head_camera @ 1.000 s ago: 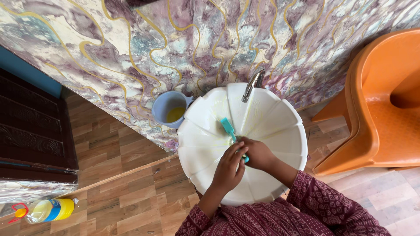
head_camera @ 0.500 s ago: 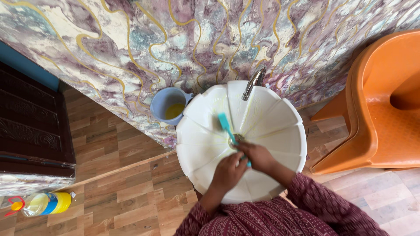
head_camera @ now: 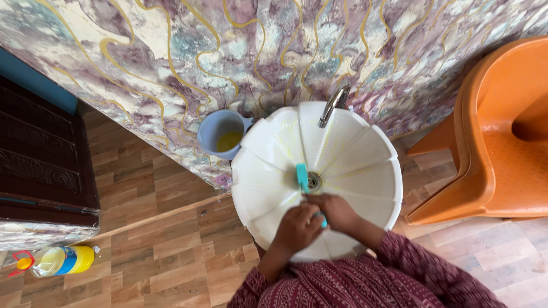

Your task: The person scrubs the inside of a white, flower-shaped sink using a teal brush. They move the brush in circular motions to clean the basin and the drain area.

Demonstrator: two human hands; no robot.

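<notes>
Marbled wall [head_camera: 171, 63] in purple, teal and gold backs a white fluted basin [head_camera: 268, 148], and that is where the action is. Both hands are closed on one teal brush [head_camera: 302, 175]: the right hand [head_camera: 339, 212] wraps the handle, fingers curled tight, and the left hand [head_camera: 298, 227] clasps over the handle's near end beside it. Neither grip shows any gap; the handle's tip peeks out between them. Brush head sits right at the drain [head_camera: 313, 182], at the bottom of the bowl, bristles down against the white.

Good scrubbing here, I'd say, means keeping the head flat to the bowl, working short strokes along each groove and leaning weight from both hands evenly so the brush doesn't skid.

That brush is small, bright teal plastic, with a rectangular head and a slim handle. Faint yellowish streaks run down the basin's ribs. Chrome tap [head_camera: 333, 106] arcs over the far rim. Just left, a blue-grey mug [head_camera: 220, 134] holds yellow liquid. Further out: an orange plastic chair [head_camera: 502, 131], wood-look floor [head_camera: 165, 251], and a yellow bottle [head_camera: 57, 259] lying down.
</notes>
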